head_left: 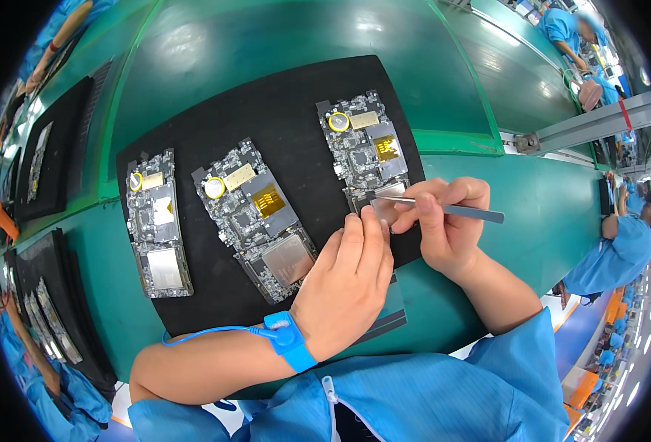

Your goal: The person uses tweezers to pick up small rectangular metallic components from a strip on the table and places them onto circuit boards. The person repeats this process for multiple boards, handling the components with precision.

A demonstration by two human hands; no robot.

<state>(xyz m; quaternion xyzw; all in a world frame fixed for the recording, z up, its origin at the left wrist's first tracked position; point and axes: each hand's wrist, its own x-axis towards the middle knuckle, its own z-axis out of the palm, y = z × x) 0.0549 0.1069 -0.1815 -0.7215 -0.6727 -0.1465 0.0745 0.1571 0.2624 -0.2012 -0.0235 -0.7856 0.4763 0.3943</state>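
In my right hand is a pair of metal tweezers, pinched between thumb and fingers. Their thin tips point left, over the silver shield at the near end of a circuit board. My left hand presses its fingers, held together, against that same near end; its thumb is hidden beneath. This board carries a round coin cell with a yellow rim and a patch of amber tape. Further left lie a second circuit board and a third circuit board, both similar. All rest on a black mat.
The mat lies on a green work surface. A blue wrist strap with a cord circles my left wrist. Other black mats with boards stand at the left. A metal rail crosses at the right, and people in blue work nearby.
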